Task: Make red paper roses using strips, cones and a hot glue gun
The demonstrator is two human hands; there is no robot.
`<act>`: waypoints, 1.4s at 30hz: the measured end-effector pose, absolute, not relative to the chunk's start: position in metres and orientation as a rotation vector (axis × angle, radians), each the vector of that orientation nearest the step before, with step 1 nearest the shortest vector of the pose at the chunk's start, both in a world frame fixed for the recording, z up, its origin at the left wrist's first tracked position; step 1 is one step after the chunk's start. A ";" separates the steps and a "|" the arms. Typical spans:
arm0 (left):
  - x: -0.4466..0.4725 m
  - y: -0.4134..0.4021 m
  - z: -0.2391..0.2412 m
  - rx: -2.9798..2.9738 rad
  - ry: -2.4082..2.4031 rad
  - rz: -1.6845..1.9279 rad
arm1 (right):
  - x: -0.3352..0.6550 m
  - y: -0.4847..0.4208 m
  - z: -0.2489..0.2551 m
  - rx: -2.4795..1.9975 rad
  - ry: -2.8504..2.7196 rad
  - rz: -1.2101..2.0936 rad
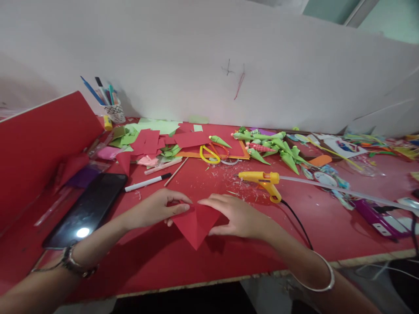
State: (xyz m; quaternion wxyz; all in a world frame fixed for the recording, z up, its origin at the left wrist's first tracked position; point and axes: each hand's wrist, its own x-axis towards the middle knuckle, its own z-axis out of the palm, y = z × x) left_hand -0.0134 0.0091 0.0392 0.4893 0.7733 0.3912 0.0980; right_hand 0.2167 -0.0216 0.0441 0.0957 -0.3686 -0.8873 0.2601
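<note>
A folded piece of red paper [195, 226] lies on the red table [229, 257], its point towards me. My left hand [157, 210] pinches its upper left corner between thumb and fingers. My right hand [234, 214] rests on its right side, fingers curled down and pressing the fold. A watch sits on my left wrist, a bangle on my right.
A yellow glue gun [263, 181] with a black cord stands just beyond my right hand. A black phone [87, 209] lies at the left, a white marker [147, 182] beside it. Red and green paper scraps [153, 141], yellow scissors [209, 155] and green paper cones [278, 148] crowd the back. A pen cup [113, 109] stands by the wall.
</note>
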 end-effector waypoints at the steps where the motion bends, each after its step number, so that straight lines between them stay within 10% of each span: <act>1: -0.013 0.010 0.038 1.874 0.935 0.249 | 0.217 -0.021 0.044 -1.099 -2.627 0.782; 30: -0.013 0.009 0.019 2.182 0.683 0.271 | 0.225 -0.006 0.024 -1.086 -2.307 1.291; 42: 0.003 0.004 0.013 1.876 1.212 0.559 | 0.213 -0.022 0.002 -1.033 -2.310 -0.206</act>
